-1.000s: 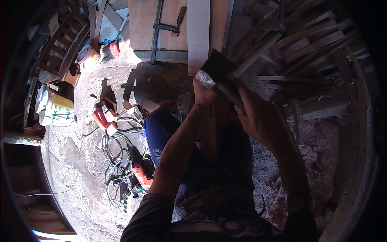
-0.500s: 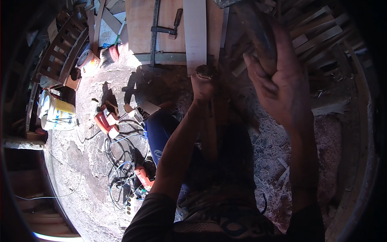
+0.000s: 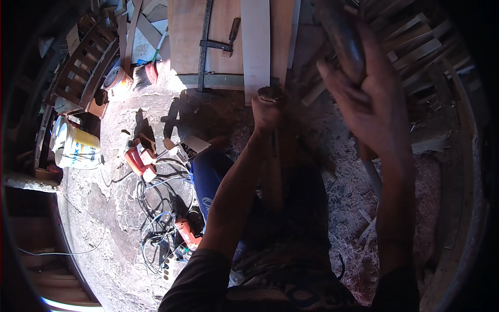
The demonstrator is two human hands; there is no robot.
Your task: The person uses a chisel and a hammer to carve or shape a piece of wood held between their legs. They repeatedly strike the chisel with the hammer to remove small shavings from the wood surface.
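Note:
My left hand (image 3: pixel 266 115) is closed in a fist around an upright chisel (image 3: pixel 270 94); its round, ragged handle top shows above the fist, and its blade is hidden. Below that fist, a narrow wooden piece (image 3: pixel 272 182) lies between my legs. Raised at the upper right, my right hand (image 3: pixel 377 104) grips the thick dark handle of a hammer (image 3: pixel 343 39). The hammer's head is beyond the top edge. A long pale board (image 3: pixel 255 47) reaches from the far side almost to my left fist.
A bar clamp (image 3: pixel 204 47) rests on a wooden panel (image 3: pixel 182 31) ahead. To the left are an orange drill (image 3: pixel 187 234), a red power tool (image 3: pixel 139 160), tangled cables (image 3: pixel 150 234) and a white bucket (image 3: pixel 78 145). Wood offcuts (image 3: pixel 416 41) are piled at the far right; shavings (image 3: pixel 348 203) cover the floor.
My right hand and the hammer are higher and farther right, and the grey hammer head has left the picture. The left fist keeps its grip on the chisel; the view has shifted slightly.

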